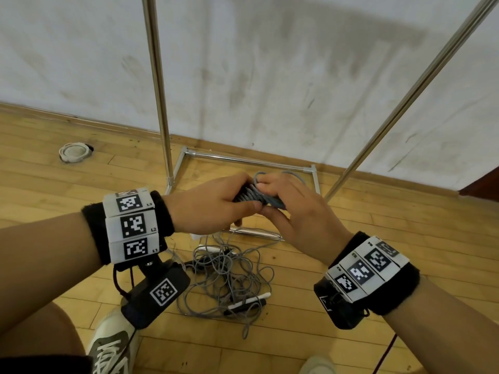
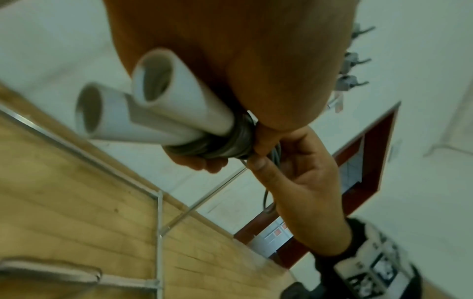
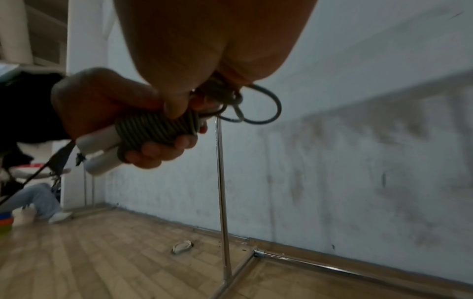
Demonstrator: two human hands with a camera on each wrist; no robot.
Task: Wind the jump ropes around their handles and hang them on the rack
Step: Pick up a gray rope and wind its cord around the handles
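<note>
Two white handles (image 2: 166, 105) lie side by side with grey cord (image 1: 252, 197) wound tightly round them. My left hand (image 1: 216, 203) grips this wound bundle (image 3: 153, 129), fingers curled under it. My right hand (image 1: 294, 220) meets it from the right and pinches the loose end of the cord, which curls into a small loop (image 3: 266, 109) past the bundle. A tangled pile of grey jump ropes (image 1: 229, 276) with black and white handles lies on the wooden floor below my hands. The metal rack's upright (image 1: 159, 90) and base bar (image 1: 243, 157) stand just beyond.
A second slanted rack pole (image 1: 405, 103) rises at the right. A white round fitting (image 1: 74, 151) sits in the floor at the left. My shoe (image 1: 113, 344) is near the pile. Another person (image 3: 38, 198) sits on the floor far left.
</note>
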